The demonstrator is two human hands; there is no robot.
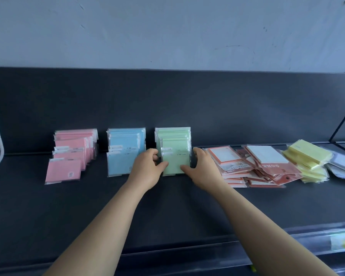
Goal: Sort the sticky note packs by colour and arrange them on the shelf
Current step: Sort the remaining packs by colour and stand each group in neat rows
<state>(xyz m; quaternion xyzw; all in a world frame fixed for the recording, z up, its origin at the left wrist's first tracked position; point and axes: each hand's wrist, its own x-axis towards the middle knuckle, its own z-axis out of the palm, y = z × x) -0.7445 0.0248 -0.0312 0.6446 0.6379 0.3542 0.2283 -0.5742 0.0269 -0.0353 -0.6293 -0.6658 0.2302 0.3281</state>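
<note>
both hands, left hand [147, 166] and right hand [199, 168], grip the pale green packs [174, 154] in clear sleeves; label print's too blurry to read.

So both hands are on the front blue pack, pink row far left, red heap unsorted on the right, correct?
Not quite. In the head view the left hand and right hand grip the front green pack, not a blue one; the blue row stands just left of it. The pink row is far left and the red heap lies unsorted on the right.
</note>
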